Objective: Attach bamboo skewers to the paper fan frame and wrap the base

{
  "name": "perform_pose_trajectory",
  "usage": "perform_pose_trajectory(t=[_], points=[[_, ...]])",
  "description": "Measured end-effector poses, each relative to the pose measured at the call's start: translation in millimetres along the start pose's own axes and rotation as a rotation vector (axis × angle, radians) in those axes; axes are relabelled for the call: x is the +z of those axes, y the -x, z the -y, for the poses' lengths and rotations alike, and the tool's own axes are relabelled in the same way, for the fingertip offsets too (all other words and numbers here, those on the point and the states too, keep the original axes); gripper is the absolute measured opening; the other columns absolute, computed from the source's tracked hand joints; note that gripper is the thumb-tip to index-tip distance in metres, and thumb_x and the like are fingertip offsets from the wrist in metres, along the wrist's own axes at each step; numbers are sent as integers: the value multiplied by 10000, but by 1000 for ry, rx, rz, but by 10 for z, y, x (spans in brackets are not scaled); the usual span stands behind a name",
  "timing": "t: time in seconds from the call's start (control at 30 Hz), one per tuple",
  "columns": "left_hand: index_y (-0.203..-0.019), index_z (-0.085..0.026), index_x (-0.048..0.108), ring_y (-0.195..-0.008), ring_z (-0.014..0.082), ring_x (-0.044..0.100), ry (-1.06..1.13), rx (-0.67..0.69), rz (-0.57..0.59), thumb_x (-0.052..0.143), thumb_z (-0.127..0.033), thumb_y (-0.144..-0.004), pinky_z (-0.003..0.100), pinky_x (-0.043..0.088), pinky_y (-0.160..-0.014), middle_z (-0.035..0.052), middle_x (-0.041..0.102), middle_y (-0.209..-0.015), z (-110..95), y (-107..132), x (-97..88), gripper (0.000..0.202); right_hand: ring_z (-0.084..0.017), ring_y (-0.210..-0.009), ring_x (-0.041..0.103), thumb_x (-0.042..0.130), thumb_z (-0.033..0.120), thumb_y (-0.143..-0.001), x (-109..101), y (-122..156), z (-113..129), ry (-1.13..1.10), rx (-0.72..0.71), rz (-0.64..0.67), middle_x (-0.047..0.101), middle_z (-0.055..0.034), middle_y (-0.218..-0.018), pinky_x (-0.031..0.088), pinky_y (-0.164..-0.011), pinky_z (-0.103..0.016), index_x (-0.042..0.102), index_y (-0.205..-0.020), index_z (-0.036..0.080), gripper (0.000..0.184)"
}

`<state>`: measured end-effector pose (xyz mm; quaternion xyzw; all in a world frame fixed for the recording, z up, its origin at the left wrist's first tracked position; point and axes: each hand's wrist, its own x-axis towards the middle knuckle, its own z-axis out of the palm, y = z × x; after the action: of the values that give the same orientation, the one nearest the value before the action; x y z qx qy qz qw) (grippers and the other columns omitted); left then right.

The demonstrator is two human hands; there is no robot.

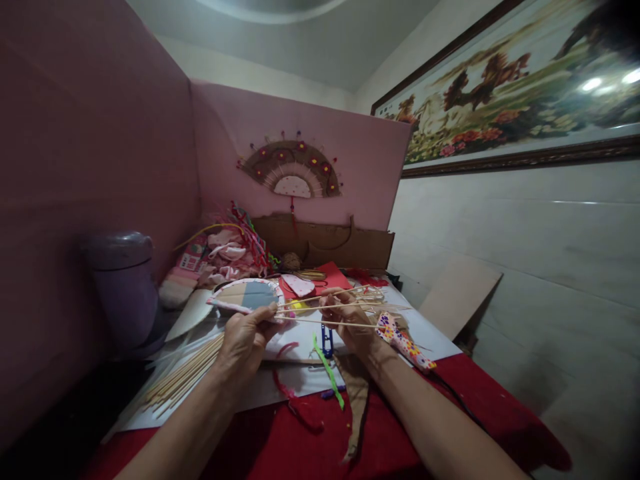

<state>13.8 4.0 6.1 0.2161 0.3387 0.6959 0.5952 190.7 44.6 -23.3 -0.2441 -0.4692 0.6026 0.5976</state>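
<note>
My left hand is closed around the ends of several thin bamboo sticks that fan out to the right above the table. My right hand pinches the same sticks further along, fingers curled over them. Just behind the left hand lies a round paper fan coloured beige and blue. A flower-patterned strip lies beside my right wrist. A green strip and a blue clip lie on the white sheet below the hands.
A bundle of spare sticks lies at the left on the sheet. A purple lidded container stands at far left. Ribbons and pink cloth, a cardboard box and a decorated fan on the pink board sit behind. Red tablecloth covers the front.
</note>
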Motion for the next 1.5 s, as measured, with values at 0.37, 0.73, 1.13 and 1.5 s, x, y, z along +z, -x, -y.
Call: perform_pose_trajectory(t=[0.37,0.73,1.13,1.5], points=[[-522,-57,610,-479,142,608,4,11,9,586,57,-658,286,580,-518,66,636,-513,9,-4,-17,179,-69,-540,458,753,162,-557,38,13,22,-28,-4,-3,566,33,-651,317,-467,-187,651,-740,190,212],[-525,-59,608,-501,149,616,-2,15,4,584,58,-653,315,590,-550,69,641,-531,2,-6,-9,175,-64,-523,450,745,147,-548,44,8,30,-34,-5,-2,564,41,-635,300,-460,-187,649,-724,194,206],[-526,-63,602,-480,141,601,12,20,11,596,60,-640,291,582,-516,60,632,-530,5,-3,-18,167,-76,-537,457,763,226,-576,47,23,35,-5,20,-24,559,38,-659,302,-461,-196,638,-750,206,216],[-548,-63,615,-501,150,623,-3,16,25,605,44,-651,309,587,-560,63,645,-531,6,14,-16,149,-67,-530,446,780,246,-560,55,28,38,-13,27,-36,546,45,-648,284,-459,-193,652,-778,211,255]])
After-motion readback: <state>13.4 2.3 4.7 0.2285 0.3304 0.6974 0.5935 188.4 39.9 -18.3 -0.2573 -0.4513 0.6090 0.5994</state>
